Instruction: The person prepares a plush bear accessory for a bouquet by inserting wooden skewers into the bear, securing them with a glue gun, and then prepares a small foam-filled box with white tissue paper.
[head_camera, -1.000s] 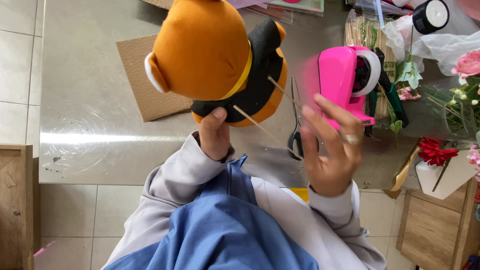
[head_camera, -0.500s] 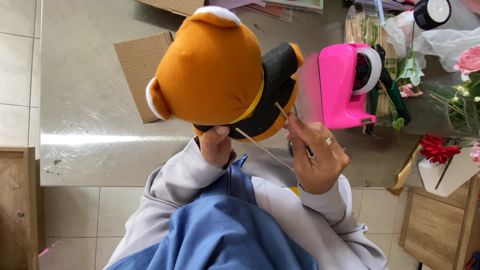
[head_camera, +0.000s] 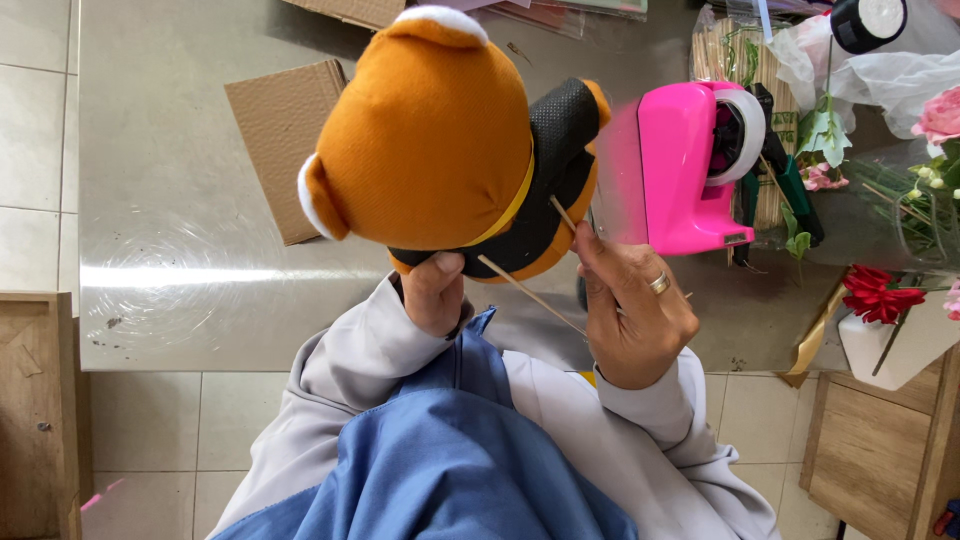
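My left hand (head_camera: 435, 292) grips the underside of an orange and black plush toy (head_camera: 440, 150) with white ear tips, holding it up over the metal table (head_camera: 180, 230). My right hand (head_camera: 630, 310), a ring on one finger, is closed on thin wooden sticks (head_camera: 530, 295) that run from the toy's black body toward me. One stick tip touches the black fabric near the toy's yellow collar.
A pink tape dispenser (head_camera: 690, 165) stands right of the toy. A cardboard sheet (head_camera: 285, 135) lies behind it. Wrapped sticks, green stems, pink flowers (head_camera: 940, 115) and a red flower (head_camera: 880, 292) crowd the right. Wooden furniture (head_camera: 35, 400) sits at the lower left.
My right hand left the tape dispenser, came down to the toy's black body and closed on the sticks. The toy shifted slightly right and nearer the camera.
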